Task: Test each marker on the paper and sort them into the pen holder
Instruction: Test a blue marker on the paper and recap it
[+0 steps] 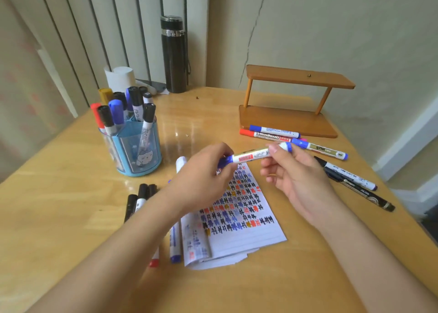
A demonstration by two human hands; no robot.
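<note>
The left hand (203,177) pinches one blue end of a white-barrelled marker (251,155) and the right hand (298,177) pinches the other, holding it level above the paper (248,239) — a lined sheet crowded with blue, black and red test marks. The left forearm hides part of the loose markers (175,241) beside the sheet. More lie to the right (black ones (350,180) nearest). The translucent blue pen holder (137,151), bristling with capped markers, stands left on the glossy wooden table (71,182); a wooden rack (284,120) sits beyond.
</note>
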